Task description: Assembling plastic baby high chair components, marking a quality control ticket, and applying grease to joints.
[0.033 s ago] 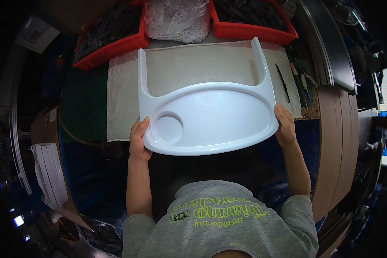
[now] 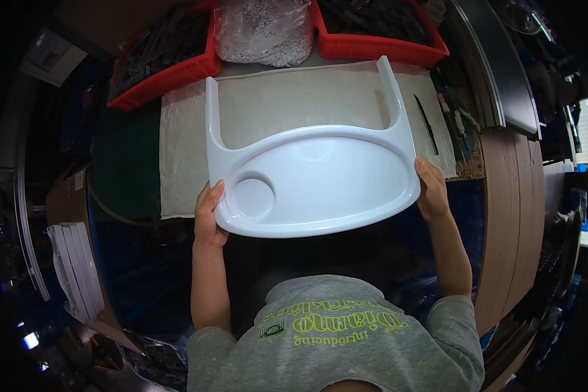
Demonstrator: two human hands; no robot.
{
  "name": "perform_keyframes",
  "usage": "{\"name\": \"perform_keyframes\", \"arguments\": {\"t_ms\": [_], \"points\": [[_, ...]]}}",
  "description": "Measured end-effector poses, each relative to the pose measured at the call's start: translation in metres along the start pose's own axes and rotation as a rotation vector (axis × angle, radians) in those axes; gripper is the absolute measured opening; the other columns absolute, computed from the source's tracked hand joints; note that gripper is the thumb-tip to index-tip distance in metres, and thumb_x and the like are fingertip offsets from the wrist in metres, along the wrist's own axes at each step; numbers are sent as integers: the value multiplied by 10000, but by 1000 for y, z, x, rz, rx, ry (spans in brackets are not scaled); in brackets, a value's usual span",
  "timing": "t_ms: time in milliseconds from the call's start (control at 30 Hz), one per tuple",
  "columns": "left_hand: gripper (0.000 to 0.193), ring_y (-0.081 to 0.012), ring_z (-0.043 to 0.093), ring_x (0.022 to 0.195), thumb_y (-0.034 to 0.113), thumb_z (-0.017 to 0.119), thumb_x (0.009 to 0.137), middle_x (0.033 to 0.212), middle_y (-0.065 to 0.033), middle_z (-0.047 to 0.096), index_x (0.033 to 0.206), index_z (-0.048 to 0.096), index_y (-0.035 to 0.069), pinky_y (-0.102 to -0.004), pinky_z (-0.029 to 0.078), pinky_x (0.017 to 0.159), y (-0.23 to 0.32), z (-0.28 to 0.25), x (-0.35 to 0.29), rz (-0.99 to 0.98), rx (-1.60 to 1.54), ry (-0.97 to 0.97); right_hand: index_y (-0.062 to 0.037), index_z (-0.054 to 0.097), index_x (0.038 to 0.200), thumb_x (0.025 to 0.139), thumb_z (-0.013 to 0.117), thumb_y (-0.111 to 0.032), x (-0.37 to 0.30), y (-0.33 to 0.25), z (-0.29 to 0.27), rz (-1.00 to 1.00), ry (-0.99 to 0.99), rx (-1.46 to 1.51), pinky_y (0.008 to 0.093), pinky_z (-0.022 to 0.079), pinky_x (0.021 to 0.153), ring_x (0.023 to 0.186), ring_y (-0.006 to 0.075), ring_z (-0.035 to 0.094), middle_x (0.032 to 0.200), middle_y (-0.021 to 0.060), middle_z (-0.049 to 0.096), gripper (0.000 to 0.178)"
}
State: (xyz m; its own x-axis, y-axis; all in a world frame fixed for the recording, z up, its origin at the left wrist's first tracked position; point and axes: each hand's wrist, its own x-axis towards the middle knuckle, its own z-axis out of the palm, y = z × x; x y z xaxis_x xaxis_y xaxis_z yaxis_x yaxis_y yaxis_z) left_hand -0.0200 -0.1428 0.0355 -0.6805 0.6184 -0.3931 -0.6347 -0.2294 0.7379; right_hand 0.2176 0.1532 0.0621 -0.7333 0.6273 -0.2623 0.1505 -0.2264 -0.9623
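A white plastic high-chair tray (image 2: 336,186) is held between my two hands, near the front edge of the worktable. Its two side arms point away from me over the pale cloth, and a round cup recess shows at its left end. My left hand (image 2: 210,212) is closed around the left rim, thumb on top. The right rim is gripped by my right hand (image 2: 431,189), thumb up and fingers mostly hidden beneath. I cannot tell whether the tray's far arms touch the cloth.
Two red bins (image 2: 382,49) of dark parts stand at the back, with a clear bag (image 2: 263,32) of small pale pieces between them. A pale cloth (image 2: 181,150) covers the table. A black knife-like tool (image 2: 428,124) lies right. White panels (image 2: 75,271) stand lower left.
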Motion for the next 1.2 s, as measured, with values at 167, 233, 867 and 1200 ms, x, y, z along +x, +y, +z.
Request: {"name": "perform_keyframes", "arguments": {"t_ms": [167,233,867,1200], "points": [[450,-186,555,999,162,562,834,1068,-125,569,1211,431,-48,-295,433,882,25,11,9,68,196,-112,67,475,1187,857,567,-319,14,-16,-19,-15,-175,-159,301,408,882,997,171,539,1053,118,578,516],[428,-182,545,1010,85,656,755,1067,-118,569,1139,507,-31,-295,424,882,39,15,12,307,583,-226,17,520,1145,785,661,-283,28,-17,-35,-92,-155,-171,338,407,891,1008,204,539,1023,104,588,490],[234,-280,528,1013,-3,559,788,1135,-127,544,1017,602,2,-352,423,866,-4,0,34,883,1366,187,-138,453,1256,665,696,-279,104,-14,-181,-201,675,-1442,534,311,926,1163,311,427,1207,122,506,655],[272,-269,540,984,22,648,688,995,-79,591,958,621,45,-362,417,825,-54,62,0,917,1372,-123,-84,414,1270,646,627,-332,121,-6,-208,130,442,-1556,523,321,942,1133,361,453,1227,194,473,705]]}}
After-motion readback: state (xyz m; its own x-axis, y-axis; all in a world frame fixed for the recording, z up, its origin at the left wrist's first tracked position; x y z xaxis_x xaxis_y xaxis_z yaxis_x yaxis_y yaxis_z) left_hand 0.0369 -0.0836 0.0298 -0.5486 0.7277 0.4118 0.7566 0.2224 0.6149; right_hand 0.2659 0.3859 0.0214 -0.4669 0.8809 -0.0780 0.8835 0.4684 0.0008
